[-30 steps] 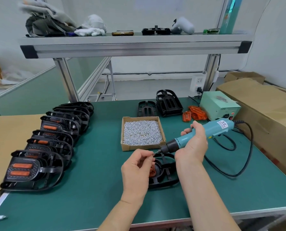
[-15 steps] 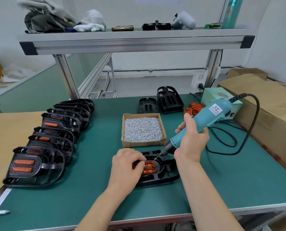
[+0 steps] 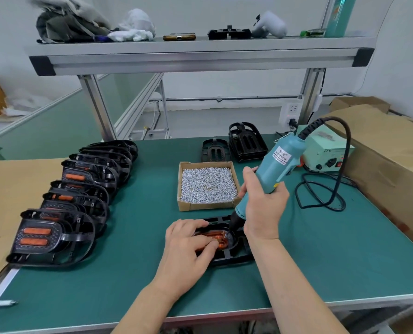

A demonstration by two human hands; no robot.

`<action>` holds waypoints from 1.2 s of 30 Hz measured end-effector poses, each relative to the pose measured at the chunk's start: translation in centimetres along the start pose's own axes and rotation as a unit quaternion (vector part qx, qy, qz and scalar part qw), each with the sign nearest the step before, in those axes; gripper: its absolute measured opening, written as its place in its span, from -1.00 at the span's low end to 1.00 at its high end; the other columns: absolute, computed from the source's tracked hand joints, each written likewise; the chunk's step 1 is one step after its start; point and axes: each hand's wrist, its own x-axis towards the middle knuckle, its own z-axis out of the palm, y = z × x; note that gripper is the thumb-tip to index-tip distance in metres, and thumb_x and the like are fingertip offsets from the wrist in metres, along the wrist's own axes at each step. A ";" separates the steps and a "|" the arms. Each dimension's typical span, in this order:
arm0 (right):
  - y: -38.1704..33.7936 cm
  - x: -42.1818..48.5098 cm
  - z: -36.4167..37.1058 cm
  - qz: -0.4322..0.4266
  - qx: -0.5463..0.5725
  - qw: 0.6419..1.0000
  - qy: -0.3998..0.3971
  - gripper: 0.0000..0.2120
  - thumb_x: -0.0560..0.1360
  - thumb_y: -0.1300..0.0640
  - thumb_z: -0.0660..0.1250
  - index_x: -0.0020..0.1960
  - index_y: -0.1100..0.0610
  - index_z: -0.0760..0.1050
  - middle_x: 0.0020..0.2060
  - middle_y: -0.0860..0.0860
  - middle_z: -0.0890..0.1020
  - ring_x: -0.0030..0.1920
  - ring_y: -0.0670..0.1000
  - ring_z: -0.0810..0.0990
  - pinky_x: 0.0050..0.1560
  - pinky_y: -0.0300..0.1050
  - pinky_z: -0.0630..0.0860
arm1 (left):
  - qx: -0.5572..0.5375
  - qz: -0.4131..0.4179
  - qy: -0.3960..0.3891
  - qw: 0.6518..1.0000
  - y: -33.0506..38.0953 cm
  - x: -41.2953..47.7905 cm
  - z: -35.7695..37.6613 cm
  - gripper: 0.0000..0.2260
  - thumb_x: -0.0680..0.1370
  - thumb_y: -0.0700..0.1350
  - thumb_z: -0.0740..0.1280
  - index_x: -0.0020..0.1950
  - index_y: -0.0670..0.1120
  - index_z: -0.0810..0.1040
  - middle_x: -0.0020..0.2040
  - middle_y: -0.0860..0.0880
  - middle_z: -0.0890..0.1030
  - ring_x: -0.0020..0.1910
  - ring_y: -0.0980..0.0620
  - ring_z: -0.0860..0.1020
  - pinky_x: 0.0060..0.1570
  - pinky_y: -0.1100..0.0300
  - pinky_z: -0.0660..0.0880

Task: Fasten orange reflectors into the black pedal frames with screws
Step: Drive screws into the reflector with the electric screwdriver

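Green mat, 6 o'clock: my left hand pinches the light, probably brittle reflector (edges only). My right hand clenches the screwdriver.

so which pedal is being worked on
The front-centre pedal: the left hand holds its reflector and the driver tip is on it. The rest lie untouched.
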 end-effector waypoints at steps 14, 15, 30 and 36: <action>0.4 -0.1 0.8 -0.011 -0.034 0.997 -0.076 -0.86 0.38 0.02 0.47 -0.28 -0.06 0.52 -0.46 0.00 0.49 -0.46 0.01 0.45 -0.39 -0.14 0.44 | -0.013 0.001 -0.010 1.000 -0.8 -0.1 0.6 -0.85 0.52 0.02 0.36 -0.11 0.07 0.74 0.16 0.10 0.58 0.20 0.03 0.49 0.26 -0.06 0.40; 0.5 0.0 0.9 -0.011 -0.035 0.996 -0.079 -0.86 0.39 0.02 0.47 -0.28 -0.06 0.52 -0.46 0.00 0.49 -0.46 0.02 0.44 -0.39 -0.13 0.44 | -0.013 0.000 -0.011 1.000 -0.8 -0.2 0.6 -0.85 0.52 0.01 0.37 -0.11 0.07 0.74 0.17 0.10 0.58 0.20 0.04 0.49 0.26 -0.05 0.42; 1.2 0.4 1.1 0.007 -0.032 0.993 -0.110 -0.82 0.40 0.08 0.45 -0.24 0.09 0.46 -0.50 -0.02 0.45 -0.50 -0.03 0.40 -0.45 -0.20 0.42 | -0.039 -0.019 -0.021 0.999 -0.7 0.1 0.4 -0.82 0.53 0.03 0.35 -0.13 0.05 0.74 0.18 0.11 0.55 0.22 0.10 0.48 0.23 -0.03 0.44; 1.5 0.2 1.3 0.007 -0.036 0.992 -0.118 -0.76 0.43 0.15 0.44 -0.21 0.24 0.40 -0.47 0.06 0.39 -0.49 -0.02 0.34 -0.47 -0.21 0.36 | -0.036 -0.019 -0.021 0.999 -0.7 0.0 0.6 -0.82 0.53 0.02 0.36 -0.12 0.03 0.75 0.18 0.09 0.56 0.21 0.08 0.50 0.21 -0.05 0.45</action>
